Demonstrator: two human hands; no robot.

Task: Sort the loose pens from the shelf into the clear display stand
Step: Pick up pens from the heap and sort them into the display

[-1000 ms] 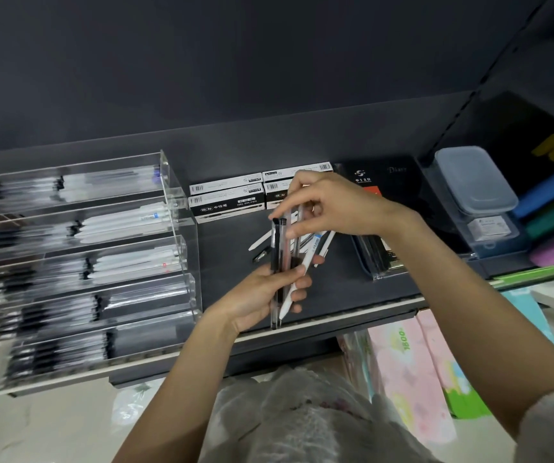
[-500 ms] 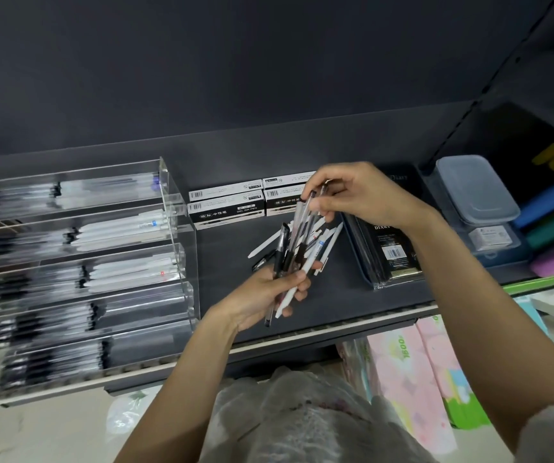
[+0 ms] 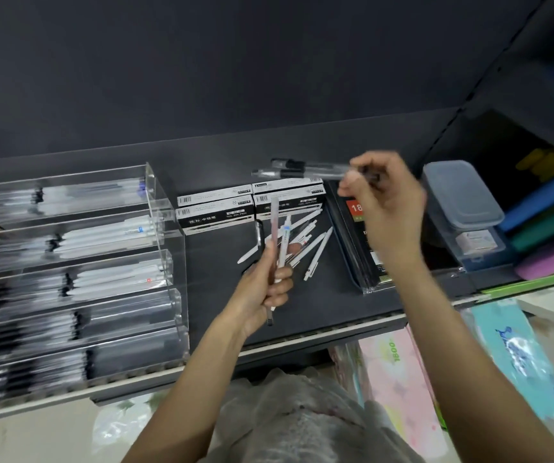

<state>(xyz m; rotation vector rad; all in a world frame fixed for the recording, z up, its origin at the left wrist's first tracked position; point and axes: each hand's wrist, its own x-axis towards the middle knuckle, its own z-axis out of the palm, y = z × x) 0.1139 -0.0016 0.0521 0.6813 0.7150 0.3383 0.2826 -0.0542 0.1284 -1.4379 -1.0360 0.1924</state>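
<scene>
Task status: partly complete, as judged from the present layout. The clear display stand [image 3: 78,272], at the left end of the shelf [image 3: 319,332], already carries rows of pens in every visible tier. A scatter of loose white pens [image 3: 305,242] remains on the shelf surface between the stand and a stack of dark wrapped notebooks [image 3: 359,248], just in front of the black-and-white pen boxes [image 3: 215,212]. Both hands also hold pens not yet placed.

Left hand [image 3: 262,285]: fingers curled and clamped round a small bundle of white pens [image 3: 277,235]. The bundle's long axis runs near upright in the view, one end pointing away toward the back of the shelf, the other end projecting below the palm toward the person.

Right hand [image 3: 382,208]: raised above the shelf, fingers pinched on one end of two clear-barrelled pens [image 3: 299,170]. Their long axis lies roughly horizontal, the free ends pointing left toward the stand side. Motion blur obscures which end is the tip.

Remaining work: place both held groups in the stand, then collect the scatter.
</scene>
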